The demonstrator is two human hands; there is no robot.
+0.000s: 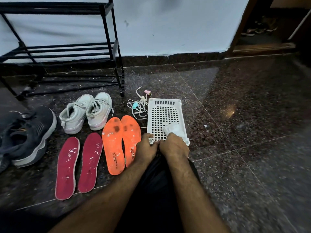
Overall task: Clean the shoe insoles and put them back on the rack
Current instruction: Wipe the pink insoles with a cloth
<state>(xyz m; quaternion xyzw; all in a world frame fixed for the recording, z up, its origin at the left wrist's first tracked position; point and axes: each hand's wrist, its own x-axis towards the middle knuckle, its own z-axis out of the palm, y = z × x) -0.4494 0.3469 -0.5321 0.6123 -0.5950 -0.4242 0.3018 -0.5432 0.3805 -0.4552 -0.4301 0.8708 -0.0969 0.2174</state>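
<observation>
Two orange insoles (113,145) with dark stains and white specks lie side by side on the floor. Left of them lie two red insoles (67,167), also speckled white. A white perforated plastic basket (165,115) sits on the floor to the right of the orange pair, with a white cloth (174,129) in its near corner. My left hand (146,149) grips the basket's near rim. My right hand (174,146) is next to it, its fingers curled at the same rim just below the cloth. A black metal shoe rack (65,47) stands at the back left.
A pair of white sneakers (87,112) stands behind the insoles, and dark grey sneakers (25,135) lie at the far left. A tangle of white laces with small clips (139,105) lies behind the basket. Dark speckled stone floor spreads to the right; a doorway (262,27) opens at the top right.
</observation>
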